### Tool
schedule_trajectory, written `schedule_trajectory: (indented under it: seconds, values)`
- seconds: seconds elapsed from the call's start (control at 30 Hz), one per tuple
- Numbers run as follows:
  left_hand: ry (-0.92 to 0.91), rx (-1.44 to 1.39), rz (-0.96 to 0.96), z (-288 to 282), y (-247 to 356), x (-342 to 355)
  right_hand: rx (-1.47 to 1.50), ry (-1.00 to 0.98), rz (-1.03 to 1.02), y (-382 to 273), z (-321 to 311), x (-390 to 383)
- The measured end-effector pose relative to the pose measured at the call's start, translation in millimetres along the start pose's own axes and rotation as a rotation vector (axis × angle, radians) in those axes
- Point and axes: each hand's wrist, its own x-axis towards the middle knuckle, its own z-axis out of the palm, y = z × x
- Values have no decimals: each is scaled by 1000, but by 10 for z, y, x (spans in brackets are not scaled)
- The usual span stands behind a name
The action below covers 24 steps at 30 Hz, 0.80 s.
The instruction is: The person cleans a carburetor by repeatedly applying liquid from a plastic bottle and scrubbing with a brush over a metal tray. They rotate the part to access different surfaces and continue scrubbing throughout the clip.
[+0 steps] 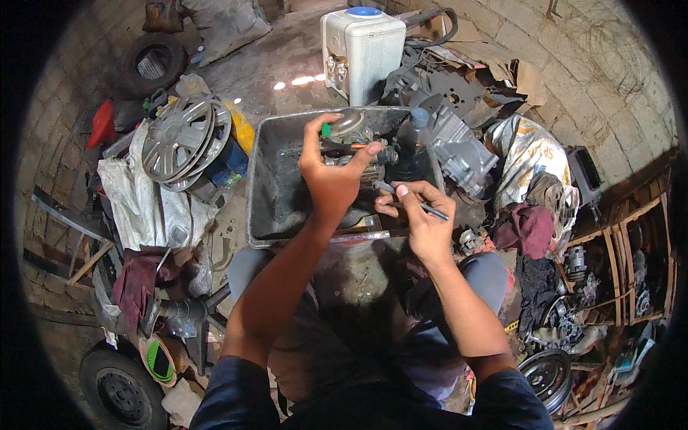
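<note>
Above the dark plastic tub (266, 188) between my knees, my left hand (331, 175) grips a dark mechanical part (342, 147) with a green piece and an orange piece, its thumb and fingers spread around it. The part's exact kind does not show. My right hand (424, 215) pinches a slim dark-handled tool (434, 211), its grey tip pointing left, close to the part's lower side. The tool's working end is too small to make out. Behind my hands, a clear plastic bottle (411, 147) with a blue cap stands in the tub, beside a round metal piece (348, 122).
Beyond the tub stands a white plastic tank (364, 54) with a blue lid. Wheel covers (183, 140) and a tyre (154, 63) lie left. A metal casing (459, 154) and a white sack (530, 150) crowd the right. Another wheel (122, 387) is near left.
</note>
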Motion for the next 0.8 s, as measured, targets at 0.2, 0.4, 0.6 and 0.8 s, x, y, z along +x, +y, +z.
schedule_trajectory:
  seconds: [0.2,0.4,0.6,0.8]
  values:
    - [9,-100,-77,-12,-7,37,67,35,-73,-30,-4,16]
    - [-44,-156,-74,-54,-56,31,53,35,-146,-54,37,19]
    - [-29,-259,-154,-33,-10,23,40,24,-151,-19,42,8]
    - [-85,-208,-72,-65,2,28,-191,60,-305,14,81,-18]
